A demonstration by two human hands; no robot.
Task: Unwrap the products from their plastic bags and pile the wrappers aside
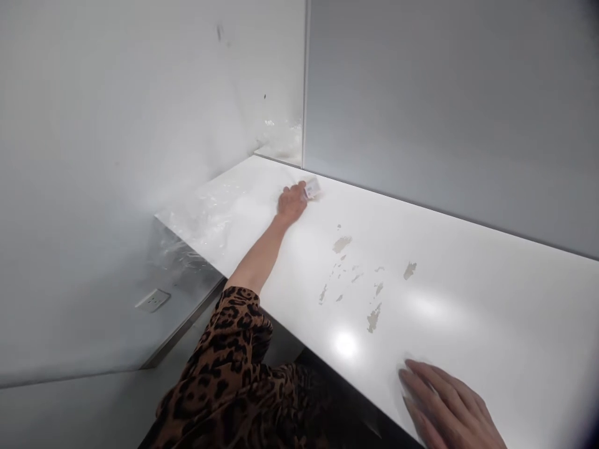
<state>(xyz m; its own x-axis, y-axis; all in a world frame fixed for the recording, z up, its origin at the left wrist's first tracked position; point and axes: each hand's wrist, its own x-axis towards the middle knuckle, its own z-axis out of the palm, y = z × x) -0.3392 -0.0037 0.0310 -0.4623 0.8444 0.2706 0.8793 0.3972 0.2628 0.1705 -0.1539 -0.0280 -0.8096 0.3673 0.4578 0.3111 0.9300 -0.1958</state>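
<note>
One small white object (312, 188), blurred, is near the back edge of the tabletop (472, 268), the left hand (292, 202) closed on its side. It is probably light and fairly thin, best gripped along an edge. The right hand (444, 402), fingers extended, grasps nothing visible by the front edge. Counted: two hands, one object, one wall outlet (153, 300).
</note>
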